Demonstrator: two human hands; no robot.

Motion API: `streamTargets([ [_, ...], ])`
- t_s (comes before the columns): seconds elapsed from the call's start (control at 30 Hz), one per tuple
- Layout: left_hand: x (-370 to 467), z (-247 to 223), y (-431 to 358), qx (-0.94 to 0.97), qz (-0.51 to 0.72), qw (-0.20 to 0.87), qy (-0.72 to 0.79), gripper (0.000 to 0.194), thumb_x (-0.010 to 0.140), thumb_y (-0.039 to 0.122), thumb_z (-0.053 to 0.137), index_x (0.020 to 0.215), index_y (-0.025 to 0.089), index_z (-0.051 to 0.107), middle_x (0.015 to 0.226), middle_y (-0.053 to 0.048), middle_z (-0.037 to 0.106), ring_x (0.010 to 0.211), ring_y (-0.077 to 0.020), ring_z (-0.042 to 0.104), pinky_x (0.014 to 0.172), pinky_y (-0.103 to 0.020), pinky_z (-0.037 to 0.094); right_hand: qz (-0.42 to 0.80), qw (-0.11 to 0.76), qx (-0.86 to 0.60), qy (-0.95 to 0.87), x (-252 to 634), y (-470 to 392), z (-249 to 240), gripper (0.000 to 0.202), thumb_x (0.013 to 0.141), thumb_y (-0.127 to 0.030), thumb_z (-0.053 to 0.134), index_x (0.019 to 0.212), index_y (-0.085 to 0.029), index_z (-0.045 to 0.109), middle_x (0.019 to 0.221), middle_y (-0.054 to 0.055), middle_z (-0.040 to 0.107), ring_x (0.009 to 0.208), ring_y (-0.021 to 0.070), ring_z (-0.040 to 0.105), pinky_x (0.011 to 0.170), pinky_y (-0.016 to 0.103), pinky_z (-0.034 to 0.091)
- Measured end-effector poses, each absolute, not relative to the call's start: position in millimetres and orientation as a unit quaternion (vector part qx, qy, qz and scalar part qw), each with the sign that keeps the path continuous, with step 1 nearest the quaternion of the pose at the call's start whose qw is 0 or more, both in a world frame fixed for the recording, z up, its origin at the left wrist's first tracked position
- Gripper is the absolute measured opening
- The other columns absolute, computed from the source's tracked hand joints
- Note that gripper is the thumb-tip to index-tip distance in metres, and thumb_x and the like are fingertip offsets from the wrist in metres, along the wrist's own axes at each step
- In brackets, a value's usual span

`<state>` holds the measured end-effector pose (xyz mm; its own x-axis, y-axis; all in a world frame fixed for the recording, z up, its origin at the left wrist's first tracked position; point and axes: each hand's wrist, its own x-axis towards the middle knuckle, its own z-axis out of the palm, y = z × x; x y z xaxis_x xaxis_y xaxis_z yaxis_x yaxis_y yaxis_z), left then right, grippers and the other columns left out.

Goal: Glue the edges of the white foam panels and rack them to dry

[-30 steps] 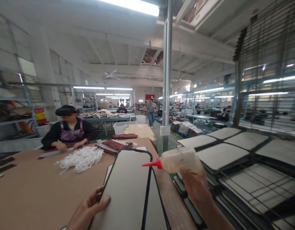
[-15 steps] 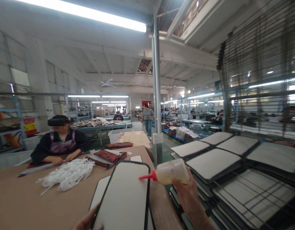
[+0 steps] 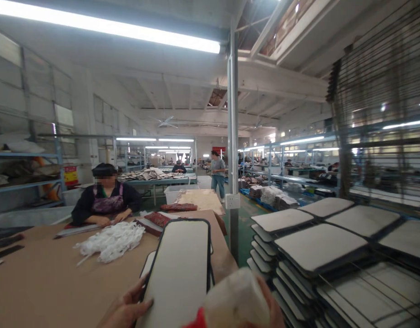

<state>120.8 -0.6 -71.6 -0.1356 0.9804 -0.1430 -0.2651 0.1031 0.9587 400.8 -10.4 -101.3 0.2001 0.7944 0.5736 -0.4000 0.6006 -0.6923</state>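
Left hand (image 3: 128,306) pinches board (image 3: 180,264), 7 o'clock; right hand (image 3: 271,303) grips bottle (image 3: 236,298), 5 o'clock — hard squeeze might wet board

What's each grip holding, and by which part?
Left grip: dark-edged pale panel, by its left edge, thumb over the face. Right grip: red-nozzled squeeze bottle, by its body; fingers partly hidden.

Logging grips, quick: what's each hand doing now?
Left hand: closed on the edge of the dark-rimmed panel.
Right hand: closed around the red-ended bottle.
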Motion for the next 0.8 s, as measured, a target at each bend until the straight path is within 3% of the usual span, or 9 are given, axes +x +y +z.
streamTargets([
  [0.07, 123.0, -63.2, -8.6, 0.382, 0.561, 0.571, 0.462, 0.083, 0.043, 0.022, 0.084, 0.124, 0.021, 0.062, 0.107, -0.007, 0.075, 0.100, -0.0329, 0.068, 0.075, -0.034, 0.058, 0.412, 0.757, -0.200, -0.466, 397.5, -1.2, -81.9, 0.053, 0.055, -0.031, 0.083, 0.105, -0.029, 0.065, 0.086, 0.001, 0.073, 0.071, 0.0222, 0.067, 0.063, 0.032, 0.055],
  [0.17, 119.7, -56.3, -14.8, 0.400, 0.555, 0.585, 0.435, 0.080, 0.050, 0.015, 0.080, 0.127, 0.017, 0.058, 0.110, -0.007, 0.073, 0.094, -0.0287, 0.069, 0.072, -0.030, 0.056, 0.387, 0.805, -0.185, -0.411, 389.6, 21.3, -55.1, 0.048, 0.053, -0.030, 0.086, 0.096, -0.023, 0.063, 0.079, -0.002, 0.069, 0.075, 0.0174, 0.065, 0.068, 0.026, 0.053],
  [0.3, 102.1, -54.8, -10.4, 0.398, 0.560, 0.589, 0.426, 0.084, 0.053, 0.016, 0.080, 0.133, 0.016, 0.053, 0.113, -0.008, 0.072, 0.092, -0.0280, 0.070, 0.071, -0.031, 0.055, 0.378, 0.803, -0.198, -0.417, 366.4, 26.8, -61.6, 0.052, 0.051, -0.027, 0.088, 0.097, -0.023, 0.062, 0.078, -0.003, 0.069, 0.068, 0.0126, 0.062, 0.064, 0.020, 0.050],
  [0.4, 84.7, -55.5, -2.0, 0.399, 0.560, 0.594, 0.417, 0.090, 0.050, 0.019, 0.083, 0.134, 0.014, 0.051, 0.114, -0.011, 0.071, 0.092, -0.0295, 0.069, 0.070, -0.032, 0.055, 0.426, 0.743, -0.217, -0.469, 342.6, 5.0, -93.7, 0.056, 0.048, -0.031, 0.088, 0.096, -0.019, 0.064, 0.075, 0.003, 0.071, 0.061, 0.0185, 0.063, 0.055, 0.026, 0.051],
  [0.5, 71.9, -56.9, 2.1, 0.402, 0.559, 0.591, 0.421, 0.091, 0.049, 0.020, 0.084, 0.133, 0.012, 0.051, 0.114, -0.011, 0.071, 0.092, -0.0294, 0.069, 0.070, -0.032, 0.055, 0.470, 0.680, -0.230, -0.513, 329.1, -5.3, -104.1, 0.064, 0.041, -0.033, 0.090, 0.098, -0.021, 0.065, 0.076, 0.003, 0.072, 0.065, 0.0203, 0.064, 0.054, 0.026, 0.051],
  [0.63, 64.9, -57.2, -0.2, 0.419, 0.528, 0.611, 0.415, 0.087, 0.050, 0.021, 0.084, 0.131, 0.013, 0.054, 0.117, -0.010, 0.070, 0.089, -0.0281, 0.070, 0.069, -0.031, 0.055, 0.365, 0.793, -0.232, -0.430, 332.1, 18.8, -68.4, 0.050, 0.051, -0.031, 0.086, 0.093, -0.021, 0.061, 0.077, -0.002, 0.068, 0.065, 0.0135, 0.061, 0.062, 0.022, 0.051],
  [0.7, 60.3, -57.3, 0.9, 0.420, 0.520, 0.622, 0.407, 0.087, 0.050, 0.021, 0.085, 0.131, 0.015, 0.054, 0.117, -0.009, 0.070, 0.089, -0.0274, 0.070, 0.069, -0.030, 0.055, 0.348, 0.806, -0.236, -0.417, 331.9, 25.7, -59.5, 0.052, 0.050, -0.028, 0.087, 0.093, -0.023, 0.060, 0.076, -0.006, 0.067, 0.064, 0.0106, 0.059, 0.062, 0.019, 0.049],
  [0.8, 46.9, -61.2, 8.5, 0.422, 0.516, 0.628, 0.403, 0.086, 0.051, 0.022, 0.086, 0.131, 0.016, 0.055, 0.110, -0.009, 0.073, 0.087, -0.0262, 0.070, 0.069, -0.029, 0.056, 0.383, 0.765, -0.261, -0.448, 320.8, 9.5, -78.8, 0.056, 0.046, -0.025, 0.089, 0.095, -0.018, 0.063, 0.074, 0.000, 0.069, 0.060, 0.0147, 0.060, 0.053, 0.023, 0.049],
])
